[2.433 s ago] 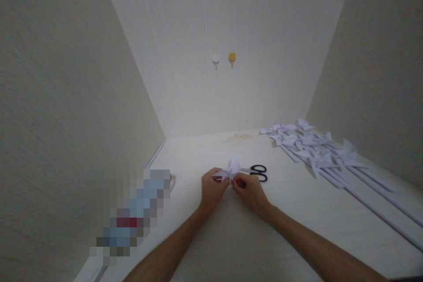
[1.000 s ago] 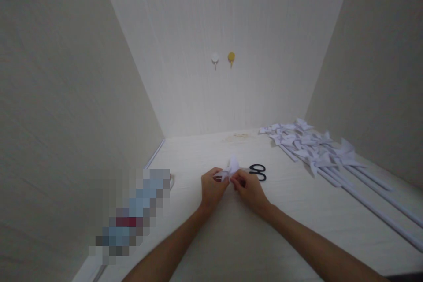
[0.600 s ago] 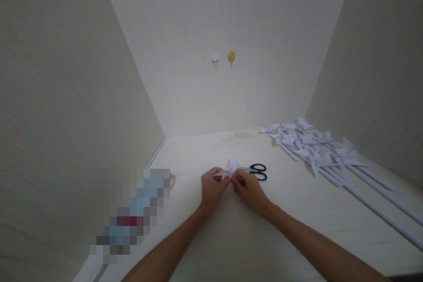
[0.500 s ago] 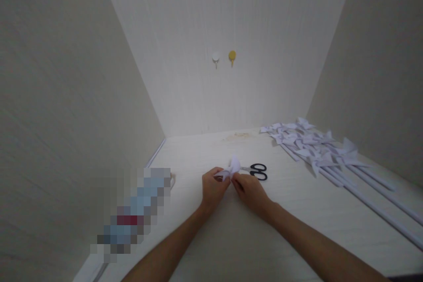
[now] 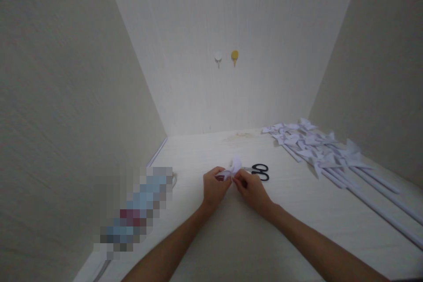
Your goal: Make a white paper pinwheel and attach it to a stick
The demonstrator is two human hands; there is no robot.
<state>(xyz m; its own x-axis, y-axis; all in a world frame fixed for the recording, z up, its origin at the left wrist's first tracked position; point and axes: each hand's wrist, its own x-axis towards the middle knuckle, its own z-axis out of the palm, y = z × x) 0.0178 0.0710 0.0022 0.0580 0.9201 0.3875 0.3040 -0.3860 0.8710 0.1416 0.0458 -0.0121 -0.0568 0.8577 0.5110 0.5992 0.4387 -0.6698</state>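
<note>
White surface (image 5: 194, 152): carries everything we list below.
Paper pinwheels (image 5: 325, 161): heaped at right, overlapping, rods (image 5: 383, 216) pointing our way; we judge a careless tug could snag and crease neighbours.
Pixelated object (image 5: 142, 207): left side, identity hidden from us.
Hands: left hand (image 5: 214, 187) pinching folded paper; right hand (image 5: 253, 189) pinching its near edge, finger detail too small for us.
Scissors (image 5: 254, 171): just beyond right hand; a forward nudge might shift them.
Folded paper (image 5: 235, 164): mid-surface, between both hands; squeezing could crush it, slack fingers could let folds spring.
</note>
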